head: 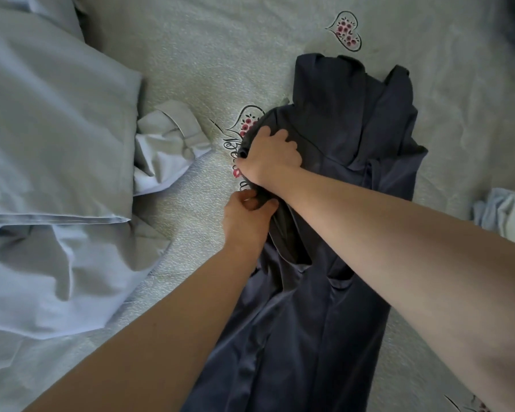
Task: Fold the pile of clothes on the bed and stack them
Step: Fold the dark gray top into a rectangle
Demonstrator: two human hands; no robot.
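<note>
— Running away from the person along the pale heart-printed bed sheet, the long dark navy satin garment has its left edge under both hands?

— Yes. The right hand, farther out, presses and clutches a bunched fold; the left hand, nearer, pinches the edge. I'd guess that side folds rightward.

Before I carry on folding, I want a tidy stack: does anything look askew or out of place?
The dark garment lies crooked with uneven, rumpled layers at its far end. Both hands, left and right, bunch its left edge. No tear or stain shows.
</note>
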